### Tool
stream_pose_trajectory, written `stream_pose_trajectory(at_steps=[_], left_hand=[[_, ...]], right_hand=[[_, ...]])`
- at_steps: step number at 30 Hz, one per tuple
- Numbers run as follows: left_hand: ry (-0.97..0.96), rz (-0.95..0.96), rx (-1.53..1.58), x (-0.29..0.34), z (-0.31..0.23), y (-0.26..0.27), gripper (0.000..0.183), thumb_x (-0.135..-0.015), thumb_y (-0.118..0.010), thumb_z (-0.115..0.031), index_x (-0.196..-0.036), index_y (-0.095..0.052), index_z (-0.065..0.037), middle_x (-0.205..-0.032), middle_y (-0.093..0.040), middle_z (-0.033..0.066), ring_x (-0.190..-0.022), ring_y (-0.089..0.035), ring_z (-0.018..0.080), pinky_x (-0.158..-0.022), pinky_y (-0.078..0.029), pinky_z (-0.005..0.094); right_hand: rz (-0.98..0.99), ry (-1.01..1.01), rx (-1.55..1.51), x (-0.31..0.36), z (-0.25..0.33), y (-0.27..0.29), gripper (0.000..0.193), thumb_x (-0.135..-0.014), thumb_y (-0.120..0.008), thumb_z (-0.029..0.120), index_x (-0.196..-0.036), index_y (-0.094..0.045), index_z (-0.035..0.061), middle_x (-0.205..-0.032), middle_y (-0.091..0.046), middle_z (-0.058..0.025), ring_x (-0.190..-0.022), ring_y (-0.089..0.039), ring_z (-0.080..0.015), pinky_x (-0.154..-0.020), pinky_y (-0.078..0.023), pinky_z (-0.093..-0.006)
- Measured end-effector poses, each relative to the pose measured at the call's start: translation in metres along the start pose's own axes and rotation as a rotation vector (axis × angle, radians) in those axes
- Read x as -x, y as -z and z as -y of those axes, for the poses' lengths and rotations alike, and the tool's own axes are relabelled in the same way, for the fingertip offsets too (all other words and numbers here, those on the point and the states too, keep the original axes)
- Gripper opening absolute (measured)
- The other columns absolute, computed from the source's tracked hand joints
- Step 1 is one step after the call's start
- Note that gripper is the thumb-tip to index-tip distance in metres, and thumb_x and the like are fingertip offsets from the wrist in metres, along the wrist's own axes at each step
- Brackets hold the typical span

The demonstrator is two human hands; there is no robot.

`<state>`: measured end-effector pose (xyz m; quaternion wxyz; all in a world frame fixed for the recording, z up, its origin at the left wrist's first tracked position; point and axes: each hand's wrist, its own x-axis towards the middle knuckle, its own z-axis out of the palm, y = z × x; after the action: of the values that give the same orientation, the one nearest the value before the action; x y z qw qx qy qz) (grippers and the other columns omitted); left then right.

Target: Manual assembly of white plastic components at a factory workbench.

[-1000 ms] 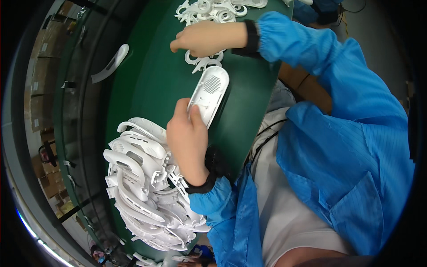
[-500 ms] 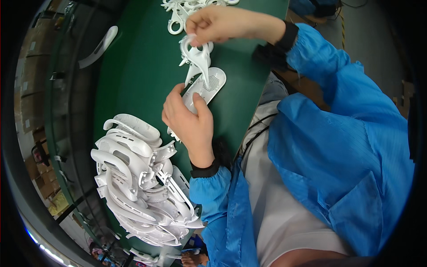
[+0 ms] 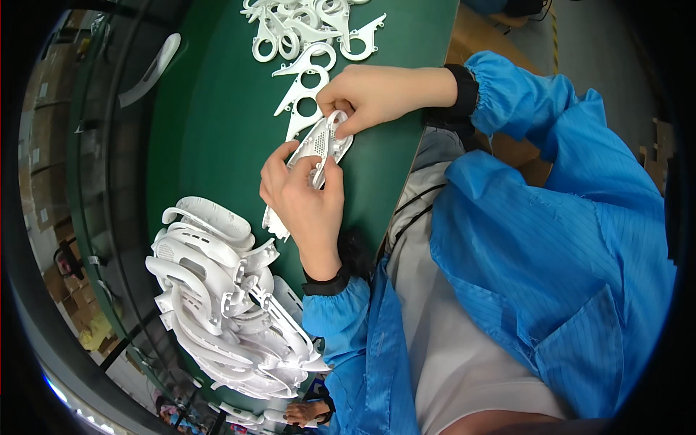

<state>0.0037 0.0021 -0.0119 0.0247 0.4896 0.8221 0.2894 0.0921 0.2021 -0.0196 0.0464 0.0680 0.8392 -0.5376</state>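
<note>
1. Green table [image 3: 210,138] beneath both hands.
2. Left hand [image 3: 304,196]: thumb and fingers gripping the perforated shell [image 3: 316,147] under them.
3. Right hand [image 3: 366,94]: thumb and finger pinching a ring piece [image 3: 328,141] at the shell's far end.
4. Step, judged from where I stand: fitting ring piece to shell; next move calls for aligning edges.
5. Outward: loose ring pieces [image 3: 292,95] beyond right hand; shell pile [image 3: 225,304] left of left wrist.
</note>
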Motion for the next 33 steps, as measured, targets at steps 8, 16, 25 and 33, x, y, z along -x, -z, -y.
stream_pose_trajectory(at_steps=[8,16,25,33], left_hand=[[0.002,0.054,0.001,-0.010,-0.011,-0.002,0.016,-0.077,-0.069,-0.019,-0.080,-0.064,-0.004,-0.110,-0.059,0.0104,-0.102,-0.054,0.0295,-0.094,-0.033,0.0409],[0.001,0.042,0.006,-0.011,-0.007,-0.009,0.016,-0.076,-0.069,-0.017,-0.076,-0.059,-0.005,-0.111,-0.058,0.0104,-0.101,-0.054,0.0296,-0.093,-0.033,0.0396],[-0.038,0.111,-0.215,-0.009,-0.023,-0.008,0.012,-0.076,-0.065,-0.013,-0.079,-0.056,-0.006,-0.112,-0.052,0.0105,-0.108,-0.047,0.0285,-0.089,-0.031,0.0474],[0.228,0.108,-0.242,-0.016,-0.038,0.002,0.025,-0.079,-0.067,-0.021,-0.092,-0.056,-0.002,-0.109,-0.057,0.0162,-0.091,-0.059,0.0384,-0.076,-0.046,0.0452]], right_hand=[[0.051,0.241,0.544,-0.014,0.007,0.009,0.018,-0.073,-0.070,0.019,-0.085,-0.064,0.0060,-0.069,-0.063,-0.0064,-0.066,-0.061,-0.0265,-0.057,-0.045,-0.0392],[0.119,0.284,0.597,-0.019,0.010,0.016,0.023,-0.069,-0.073,0.019,-0.085,-0.062,0.0070,-0.079,-0.066,-0.0065,-0.074,-0.064,-0.0289,-0.062,-0.049,-0.0404],[0.164,0.341,0.688,-0.021,0.019,0.012,0.043,-0.065,-0.074,0.021,-0.103,-0.056,0.0128,-0.089,-0.063,-0.0048,-0.078,-0.064,-0.0284,-0.060,-0.049,-0.0416],[0.199,0.350,0.718,-0.027,0.012,0.007,0.045,-0.065,-0.072,0.022,-0.106,-0.059,0.0122,-0.092,-0.064,-0.0053,-0.080,-0.065,-0.0282,-0.064,-0.050,-0.0427]])
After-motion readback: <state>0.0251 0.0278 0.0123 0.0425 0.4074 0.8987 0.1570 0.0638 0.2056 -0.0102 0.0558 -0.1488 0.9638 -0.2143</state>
